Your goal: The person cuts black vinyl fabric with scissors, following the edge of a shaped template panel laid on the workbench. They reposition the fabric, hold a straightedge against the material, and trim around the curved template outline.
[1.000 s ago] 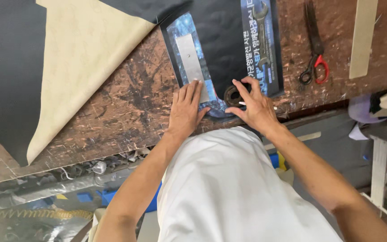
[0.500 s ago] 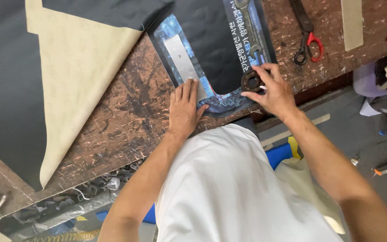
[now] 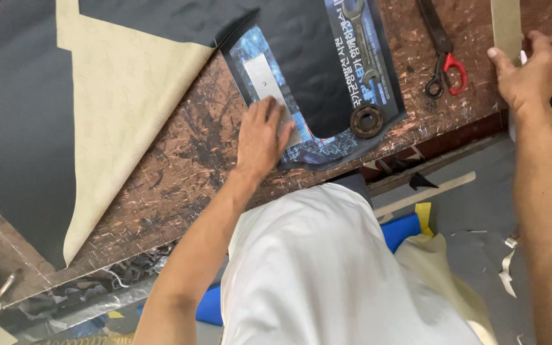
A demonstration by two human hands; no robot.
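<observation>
My left hand (image 3: 260,137) lies flat, fingers together, on the lower end of a flat grey metal plate (image 3: 262,78). The plate rests on a blue printed mat (image 3: 327,150) at the table's near edge. A black fabric piece (image 3: 301,70) covers the mat's middle. On the mat's right part lie a rusty bearing ring (image 3: 367,120) and a steel wrench (image 3: 359,38). My right hand (image 3: 531,70) is far off to the right, fingers curled beside a beige strip (image 3: 506,25). Whether it grips anything is hidden.
A large black sheet with a beige underside (image 3: 122,108) is folded over the scratched brown table (image 3: 180,160) on the left. Red-handled scissors (image 3: 443,61) lie right of the mat. Scraps, blue pieces and beige material litter the grey floor (image 3: 467,211).
My right hand left the bearing ring and swung right to the beige strips. My left hand slid up onto the metal plate. The ring now lies free on the mat.
</observation>
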